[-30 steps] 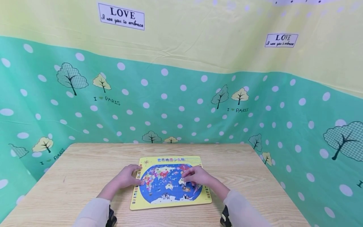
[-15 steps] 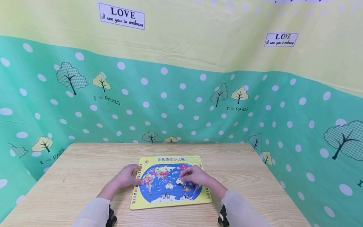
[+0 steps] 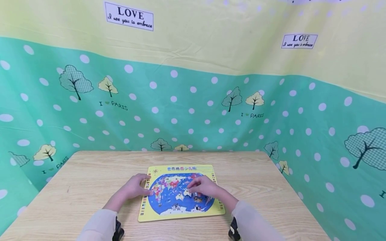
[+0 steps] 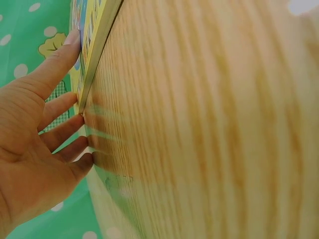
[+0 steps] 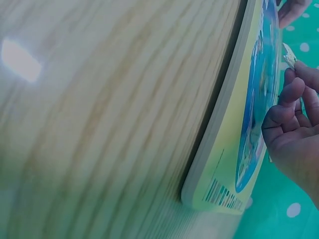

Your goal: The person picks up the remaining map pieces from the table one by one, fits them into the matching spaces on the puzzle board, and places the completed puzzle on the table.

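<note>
A yellow-bordered world map puzzle board (image 3: 178, 217) lies flat on the table, its blue oval map facing up. At its left edge rests my left hand (image 3: 136, 186); in the left wrist view the thumb (image 4: 62, 56) lies over the board and the other fingers, fairly straight, touch its edge and the tabletop. Above the right half of the map, my right hand (image 3: 206, 186) pinches a small, flat, whitish puzzle piece (image 5: 289, 54) between thumb and fingertips. In the right wrist view the piece is tilted and held off the board. The hand hides part of the map's right side.
The light wood-grain table (image 3: 99, 177) extends around the board on all sides. Behind it and to the right hangs a green and yellow curtain (image 3: 181, 110) with white dots and printed trees. Dark wrist devices (image 3: 118, 231) are strapped at both sleeves.
My right hand has moved left a little across the map, carrying the puzzle piece towards the middle. The left hand and the board have stayed in place.
</note>
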Demonstrator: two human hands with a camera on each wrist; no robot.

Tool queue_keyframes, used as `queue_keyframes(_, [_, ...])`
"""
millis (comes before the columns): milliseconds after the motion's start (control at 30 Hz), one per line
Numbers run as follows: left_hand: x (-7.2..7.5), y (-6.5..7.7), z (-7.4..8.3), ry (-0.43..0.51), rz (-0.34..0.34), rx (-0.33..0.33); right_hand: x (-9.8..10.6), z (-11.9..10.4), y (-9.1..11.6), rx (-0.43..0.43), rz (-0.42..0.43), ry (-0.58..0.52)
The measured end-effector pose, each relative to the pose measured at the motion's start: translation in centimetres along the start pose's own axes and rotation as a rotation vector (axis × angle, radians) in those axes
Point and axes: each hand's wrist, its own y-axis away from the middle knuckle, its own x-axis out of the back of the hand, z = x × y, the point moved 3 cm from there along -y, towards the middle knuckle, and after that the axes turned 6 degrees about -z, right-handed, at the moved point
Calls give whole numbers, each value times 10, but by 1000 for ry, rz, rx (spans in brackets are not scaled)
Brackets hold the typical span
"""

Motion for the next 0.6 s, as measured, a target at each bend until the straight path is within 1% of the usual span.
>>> queue_keyframes(133, [0, 0, 0, -2, 2, -2, -3, -1, -1, 3, -9, -33])
queue_keyframes(200, [0, 0, 2, -6, 3, -11, -4, -2, -1, 9, -7, -31])
queue_keyframes(367, [1, 2, 5, -6, 7, -22, -6, -3, -4, 22, 4, 5])
queue_keyframes(600, [0, 1, 3, 5, 6, -4, -10, -8, -4, 31, 13, 30])
